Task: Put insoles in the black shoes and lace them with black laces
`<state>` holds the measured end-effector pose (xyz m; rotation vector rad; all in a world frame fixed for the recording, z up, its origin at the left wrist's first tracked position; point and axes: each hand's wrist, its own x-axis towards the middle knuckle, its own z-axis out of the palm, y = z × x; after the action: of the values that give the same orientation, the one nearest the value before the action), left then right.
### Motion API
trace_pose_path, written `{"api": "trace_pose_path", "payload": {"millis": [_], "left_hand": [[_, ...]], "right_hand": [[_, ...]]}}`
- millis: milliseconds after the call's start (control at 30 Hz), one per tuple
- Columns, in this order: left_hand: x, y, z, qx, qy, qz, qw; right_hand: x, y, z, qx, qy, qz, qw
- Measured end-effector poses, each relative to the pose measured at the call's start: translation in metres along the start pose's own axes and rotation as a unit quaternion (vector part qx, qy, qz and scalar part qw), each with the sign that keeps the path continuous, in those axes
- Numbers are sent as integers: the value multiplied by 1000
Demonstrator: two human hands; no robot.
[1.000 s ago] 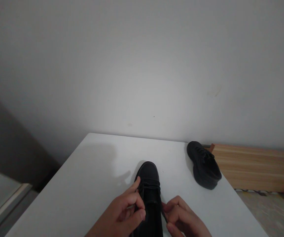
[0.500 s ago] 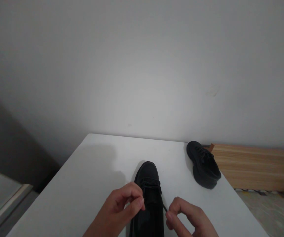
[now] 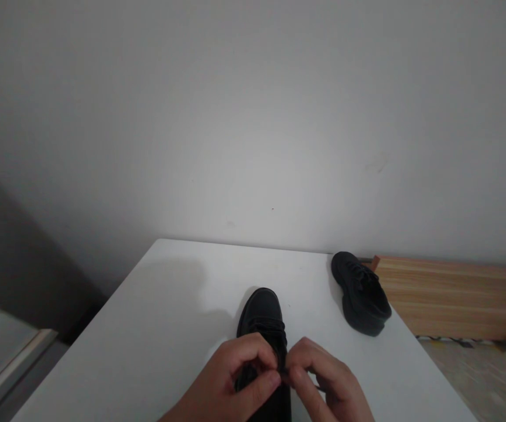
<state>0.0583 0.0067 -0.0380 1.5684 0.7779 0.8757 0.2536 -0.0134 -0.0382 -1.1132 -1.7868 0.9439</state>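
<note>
A black shoe [image 3: 260, 313] stands on the white table [image 3: 169, 316], toe pointing away from me. My left hand [image 3: 231, 381] and my right hand [image 3: 323, 381] meet over its laces at the bottom of the view. Both hands are closed in a pinch, fingertips touching each other above the tongue. Each seems to grip a black lace end, mostly hidden by the fingers. The heel of the shoe is covered by my hands and cut off by the frame edge.
A second black shoe [image 3: 361, 293] lies near the table's far right corner. Behind it a wooden board [image 3: 455, 299] rests against the plain grey wall [image 3: 253, 117]. Floor and a pale ledge [image 3: 2, 357] show at the lower left.
My hands were apart on either side of the shoe, each pinching a lace. They have come together over the middle of the laces, fingertips now touching.
</note>
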Motion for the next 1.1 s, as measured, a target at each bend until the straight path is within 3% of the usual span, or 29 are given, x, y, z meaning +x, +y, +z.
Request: {"api": "trace_pose_path", "payload": {"millis": [133,300,467,567,667,800,900,1000,1100], "left_hand": [[2,-3,4,-20,14,3,1000],[3,-7,3,-53,24,14,998],[3,-11,-2,-138,5,7,990],[4,-16,-9,-185,5,-31,982],[6,-22,-17,-200,51,-56,977],[6,-26,-27,-249,115,-58,960],[3,-30,-34,-287,135,-66,946],[1,-39,-39,-311,154,-80,934],[0,-49,-42,-317,168,-92,929]], "right_hand": [[7,7,0,57,17,6,998],[8,24,11,134,-14,57,989],[9,31,17,177,15,83,981],[10,31,17,230,49,109,966],[12,33,14,301,64,115,944],[13,40,5,443,131,143,876],[11,49,-2,485,188,162,839],[7,60,-8,487,222,169,828],[1,72,-11,455,231,171,843]]}}
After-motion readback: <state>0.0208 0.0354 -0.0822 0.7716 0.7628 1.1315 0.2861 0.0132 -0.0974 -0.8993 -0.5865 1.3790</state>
